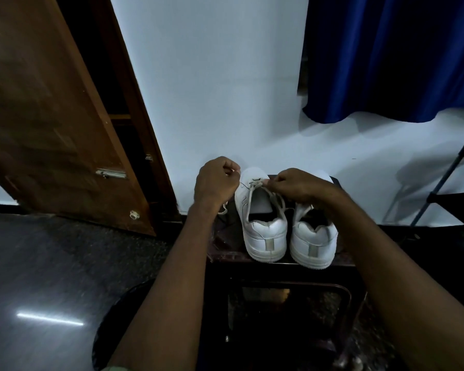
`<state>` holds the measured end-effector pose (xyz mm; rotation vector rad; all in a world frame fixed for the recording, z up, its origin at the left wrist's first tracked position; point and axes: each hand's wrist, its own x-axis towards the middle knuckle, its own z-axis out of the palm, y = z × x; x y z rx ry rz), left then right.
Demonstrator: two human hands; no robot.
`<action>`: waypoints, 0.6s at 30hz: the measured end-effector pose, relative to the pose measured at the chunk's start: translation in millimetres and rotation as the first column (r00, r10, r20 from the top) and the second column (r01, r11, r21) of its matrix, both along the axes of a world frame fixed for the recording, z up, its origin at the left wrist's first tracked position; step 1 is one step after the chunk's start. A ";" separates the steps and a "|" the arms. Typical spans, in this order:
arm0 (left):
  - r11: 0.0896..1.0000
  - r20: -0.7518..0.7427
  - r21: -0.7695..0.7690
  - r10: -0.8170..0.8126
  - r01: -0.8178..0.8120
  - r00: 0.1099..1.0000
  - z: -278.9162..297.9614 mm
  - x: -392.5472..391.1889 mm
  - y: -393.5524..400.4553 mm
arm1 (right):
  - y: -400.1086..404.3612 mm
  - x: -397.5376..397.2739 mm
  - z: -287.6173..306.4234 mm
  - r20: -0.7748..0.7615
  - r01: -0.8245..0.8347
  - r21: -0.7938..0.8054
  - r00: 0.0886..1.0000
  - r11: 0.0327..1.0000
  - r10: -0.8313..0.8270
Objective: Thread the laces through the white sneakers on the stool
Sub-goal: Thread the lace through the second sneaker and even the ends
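Head cam looked down at two white sneakers parked side by side on a dark stool [227, 254], heels toward the person. Left hand [217, 182] was curled up tight just left of the left sneaker [263, 226], up near its toe end, and seemed to be pinching one end of the lace [248, 200] between thumb and finger, though it was pretty dim there. Right hand [296, 187] sat just across from it, over the gap between the shoes, fingertips pinched on the other bit of lace right at the front eyelets. Lace ran loose down both sides of the tongue toward the heel. Right sneaker [312, 241] was under and just behind the right wrist, touching its partner. Off beyond the left hand stood a brown wooden door [51, 124]; past the right hand hung a blue curtain [386, 57].
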<state>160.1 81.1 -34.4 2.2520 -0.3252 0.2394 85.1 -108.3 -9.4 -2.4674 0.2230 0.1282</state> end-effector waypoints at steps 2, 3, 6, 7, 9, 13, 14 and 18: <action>0.998 0.070 -0.054 -0.021 0.025 0.997 1.2 -0.9 -2.6 | -0.4 1.0 -1.0 -0.013 -0.014 0.020 1.000 1.000 0.014; 0.995 0.092 -0.089 -0.035 0.043 0.995 2.7 -2.7 -4.0 | -0.5 1.0 -0.8 -0.007 -0.003 0.067 1.000 0.998 0.004; 0.975 0.137 -0.176 -0.111 0.134 0.984 8.8 -9.1 -11.8 | -1.5 -0.7 5.8 0.080 0.047 0.418 0.993 0.907 -0.088; 0.969 0.159 -0.174 -0.150 0.177 0.976 11.0 -13.4 -15.1 | -1.9 -1.9 10.6 0.098 0.056 0.578 0.986 0.814 -0.137; 0.970 0.175 -0.102 -0.200 0.220 0.964 11.6 -19.7 -24.1 | -1.8 -4.5 21.2 0.114 0.028 0.825 0.970 0.565 -0.214; 0.955 -0.037 -0.158 -0.259 0.250 0.965 15.5 -29.8 -36.7 | 0.9 -7.4 27.6 0.123 -0.040 0.963 0.945 0.267 -0.304; 0.931 -0.134 -0.251 -0.305 0.265 0.943 18.9 -30.4 -37.9 | 1.0 -7.4 26.1 0.123 -0.040 0.966 0.940 0.254 -0.319; 0.840 -0.214 -0.391 -0.480 0.376 0.850 27.7 -33.6 -33.4 | -5.9 -3.0 19.6 0.112 -0.014 0.970 0.913 0.243 -0.392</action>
